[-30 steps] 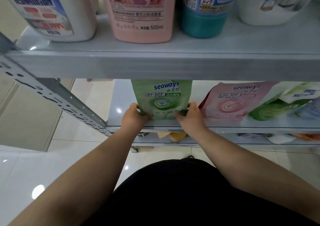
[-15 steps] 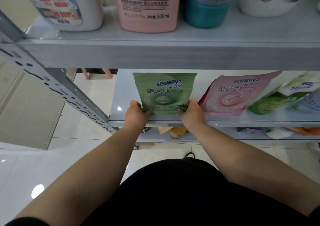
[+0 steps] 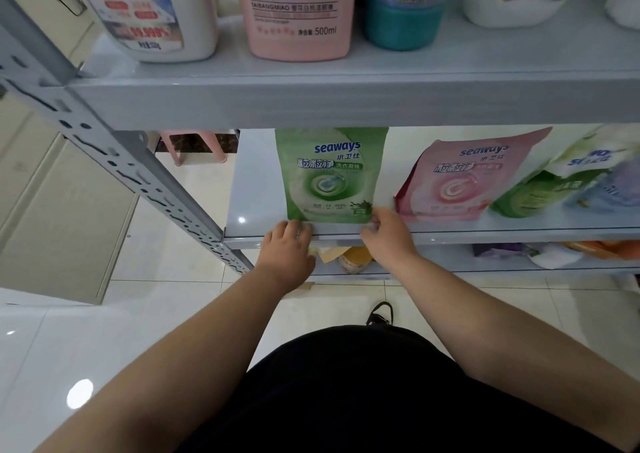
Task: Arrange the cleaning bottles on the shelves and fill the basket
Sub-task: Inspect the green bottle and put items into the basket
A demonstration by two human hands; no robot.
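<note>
A green seaways pouch [image 3: 330, 178] stands upright near the front left of the middle shelf [image 3: 519, 234]. My left hand [image 3: 285, 248] rests at the shelf's front edge, its fingertips touching the pouch's bottom left corner. My right hand [image 3: 388, 236] pinches the pouch's bottom right corner. On the upper shelf [image 3: 346, 102] stand a white bottle [image 3: 149, 12], a pink 500 ml bottle [image 3: 294, 12], a teal bottle [image 3: 401, 19] and a white jug [image 3: 519, 2].
To the right of the green pouch lean a pink pouch [image 3: 460, 182], a green-and-white pouch [image 3: 554, 189] and a blurred purple one [image 3: 616, 185]. Below, a lower shelf holds a yellow item [image 3: 353, 258] and orange items [image 3: 602, 248]. The slanted metal upright [image 3: 121, 161] is on the left.
Both hands have slid down from the pouch's sides to its bottom corners at the shelf edge. The pouch stays upright. The camera has tilted up a little.
</note>
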